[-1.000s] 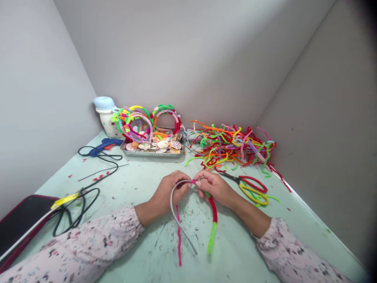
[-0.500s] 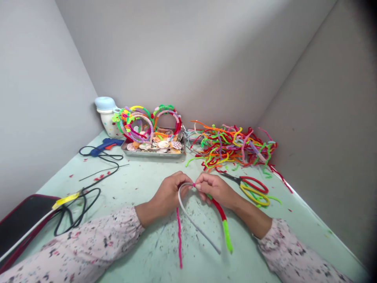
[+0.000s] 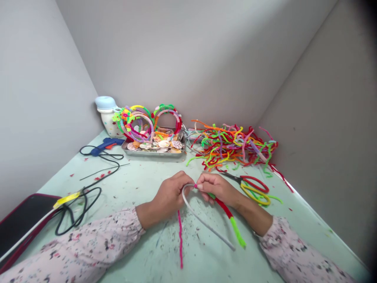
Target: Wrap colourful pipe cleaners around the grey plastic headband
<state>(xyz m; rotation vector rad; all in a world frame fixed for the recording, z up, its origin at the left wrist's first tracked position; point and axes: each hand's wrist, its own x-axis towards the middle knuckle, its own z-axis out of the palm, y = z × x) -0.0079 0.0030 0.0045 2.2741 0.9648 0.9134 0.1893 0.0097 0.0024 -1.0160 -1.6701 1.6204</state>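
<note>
Over the near middle of the table, my right hand [image 3: 219, 189] pinches a headband [image 3: 206, 225] at the top of its curve. One side of the band is bare grey; the other is wrapped in red and green fuzzy stem, ending in bright green. A small pink wrap shows right at the right fingertips. My left hand [image 3: 172, 195] is closed close beside it, fingers curled round a pink pipe cleaner [image 3: 180, 241] whose long tail hangs below the palm. The left fingertips are partly hidden behind the grey band.
Scissors [image 3: 255, 190] lie right of my right hand, below a heap of pipe cleaners [image 3: 232, 145]. Behind stand a metal tray [image 3: 153, 154] of shells, finished headbands [image 3: 138, 125] and a white cup [image 3: 107, 118]. A blue glue gun [image 3: 104, 145], black cord and dark tablet [image 3: 26, 216] are left.
Both lower ends of the headband have swung to the right, and the band has turned between my fingers. My hands stay almost in place, and the pink tail has barely shifted.
</note>
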